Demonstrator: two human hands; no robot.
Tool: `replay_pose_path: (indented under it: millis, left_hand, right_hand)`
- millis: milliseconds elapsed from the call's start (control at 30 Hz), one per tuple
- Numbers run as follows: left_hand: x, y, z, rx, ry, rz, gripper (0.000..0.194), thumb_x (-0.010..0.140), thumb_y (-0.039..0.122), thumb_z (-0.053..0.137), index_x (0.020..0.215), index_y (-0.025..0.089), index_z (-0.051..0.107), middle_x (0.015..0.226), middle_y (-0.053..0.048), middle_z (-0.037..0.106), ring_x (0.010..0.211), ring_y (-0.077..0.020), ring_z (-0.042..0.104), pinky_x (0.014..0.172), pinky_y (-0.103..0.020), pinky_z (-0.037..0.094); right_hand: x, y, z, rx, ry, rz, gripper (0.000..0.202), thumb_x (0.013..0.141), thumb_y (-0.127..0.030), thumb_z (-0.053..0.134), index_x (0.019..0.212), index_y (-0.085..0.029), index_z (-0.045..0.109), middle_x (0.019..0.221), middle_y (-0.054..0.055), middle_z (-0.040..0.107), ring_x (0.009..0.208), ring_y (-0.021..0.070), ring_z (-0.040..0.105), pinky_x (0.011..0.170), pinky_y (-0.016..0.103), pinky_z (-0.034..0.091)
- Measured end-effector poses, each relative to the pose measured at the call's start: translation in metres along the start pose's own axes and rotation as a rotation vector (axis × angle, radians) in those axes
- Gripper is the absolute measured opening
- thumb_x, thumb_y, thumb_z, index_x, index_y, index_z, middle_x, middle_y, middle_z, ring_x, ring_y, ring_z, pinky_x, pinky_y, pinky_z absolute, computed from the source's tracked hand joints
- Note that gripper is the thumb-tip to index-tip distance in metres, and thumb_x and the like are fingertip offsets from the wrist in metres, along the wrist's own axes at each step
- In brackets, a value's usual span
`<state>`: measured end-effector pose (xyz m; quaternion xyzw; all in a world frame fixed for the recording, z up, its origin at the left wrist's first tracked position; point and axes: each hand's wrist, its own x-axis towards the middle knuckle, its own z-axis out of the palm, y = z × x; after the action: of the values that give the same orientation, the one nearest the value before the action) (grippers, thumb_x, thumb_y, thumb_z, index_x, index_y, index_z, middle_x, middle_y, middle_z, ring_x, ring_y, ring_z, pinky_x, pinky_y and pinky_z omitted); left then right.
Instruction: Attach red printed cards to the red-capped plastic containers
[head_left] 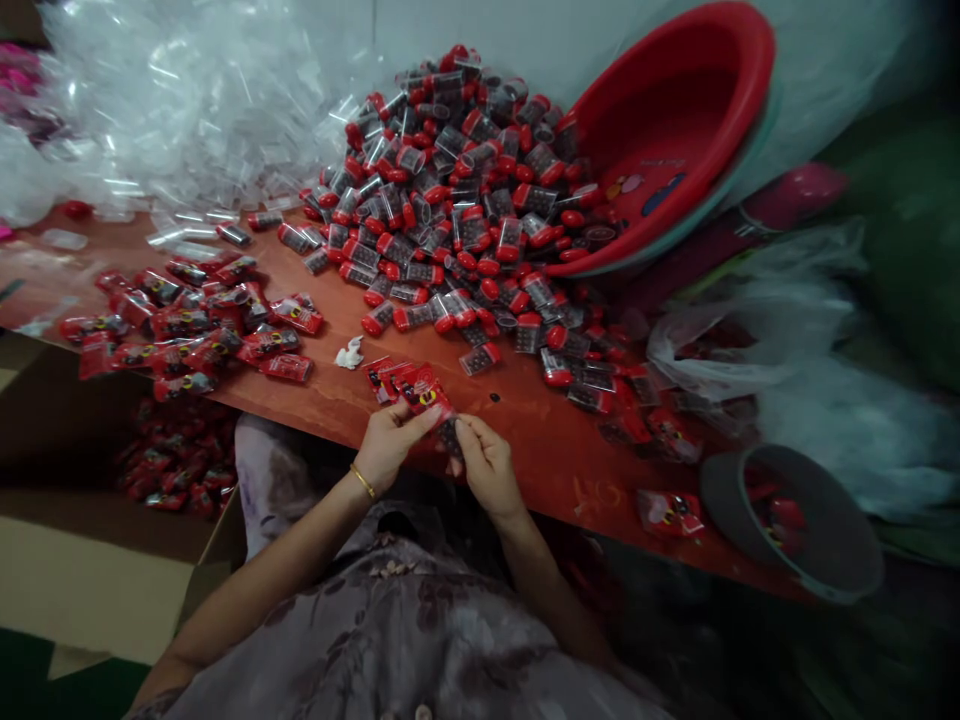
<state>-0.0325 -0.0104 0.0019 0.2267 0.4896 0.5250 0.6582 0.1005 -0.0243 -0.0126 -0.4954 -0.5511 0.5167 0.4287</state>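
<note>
Near the table's front edge my left hand point(386, 447) pinches a red printed packet point(422, 386). Close beside it, my right hand point(489, 465) has its fingers closed on a small clear tube point(450, 436) with dark contents. The tube's end meets the packet at my left thumb; how far it sits inside is hidden by my fingers. More flat red packets point(381, 376) lie just beyond my left hand. Past them rises a large heap of red-capped clear tubes point(450, 200).
Filled red packets point(195, 325) are piled at the left, above a cardboard box point(82, 540) holding more. Empty clear tubes point(210, 100) heap up behind. A red basin point(675, 110) tilts at the back right; a grey bowl point(832, 560) stands at the right edge, near plastic bags point(750, 320).
</note>
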Motion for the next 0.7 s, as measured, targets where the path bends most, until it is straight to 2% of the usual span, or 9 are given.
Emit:
replay_pose_path:
  millis: [100, 233, 433, 567, 700]
  left_hand:
    - [-0.001, -0.003, 0.001, -0.061, 0.001, -0.018, 0.041, 0.049, 0.042, 0.083, 0.075, 0.012, 0.07, 0.069, -0.002, 0.068, 0.057, -0.0098, 0.056, 0.059, -0.023, 0.046]
    - [-0.002, -0.002, 0.001, -0.07, -0.007, -0.021, 0.039, 0.051, 0.041, 0.082, 0.072, 0.012, 0.068, 0.065, -0.001, 0.065, 0.053, -0.0068, 0.052, 0.054, -0.019, 0.042]
    - [0.001, 0.004, 0.001, -0.033, -0.004, -0.028, 0.038, 0.052, 0.043, 0.081, 0.064, 0.012, 0.063, 0.058, 0.0, 0.059, 0.051, -0.0076, 0.05, 0.052, -0.021, 0.04]
    - [0.0, 0.003, 0.004, -0.047, 0.0, -0.021, 0.035, 0.05, 0.04, 0.081, 0.063, 0.013, 0.062, 0.057, 0.001, 0.06, 0.051, -0.008, 0.052, 0.052, -0.021, 0.041]
    - [-0.003, 0.001, 0.002, 0.024, -0.114, -0.037, 0.035, 0.056, 0.043, 0.078, 0.063, 0.014, 0.06, 0.047, 0.003, 0.055, 0.037, -0.0098, 0.048, 0.039, -0.023, 0.037]
  right_hand:
    - [0.002, 0.002, 0.009, -0.015, 0.06, -0.009, 0.032, 0.091, -0.045, 0.039, 0.083, -0.018, 0.055, 0.051, -0.007, 0.045, 0.04, 0.0072, 0.044, 0.043, 0.02, 0.04]
    - [0.005, 0.004, 0.018, 0.001, 0.05, 0.014, 0.028, 0.091, -0.045, 0.041, 0.088, -0.02, 0.051, 0.053, -0.008, 0.046, 0.039, 0.0063, 0.043, 0.04, 0.018, 0.038]
    - [0.008, 0.001, 0.014, 0.088, -0.032, -0.004, 0.021, 0.09, -0.043, 0.042, 0.092, -0.022, 0.044, 0.059, -0.008, 0.047, 0.04, 0.0057, 0.043, 0.041, 0.018, 0.04]
    - [0.003, 0.002, 0.015, -0.006, 0.05, -0.059, 0.02, 0.088, -0.042, 0.047, 0.094, -0.023, 0.047, 0.062, -0.005, 0.051, 0.046, 0.0079, 0.048, 0.045, 0.02, 0.041]
    - [0.002, 0.002, 0.027, 0.199, 0.059, -0.002, 0.021, 0.089, -0.043, 0.044, 0.093, -0.023, 0.046, 0.063, -0.006, 0.052, 0.04, 0.0067, 0.043, 0.041, 0.021, 0.04]
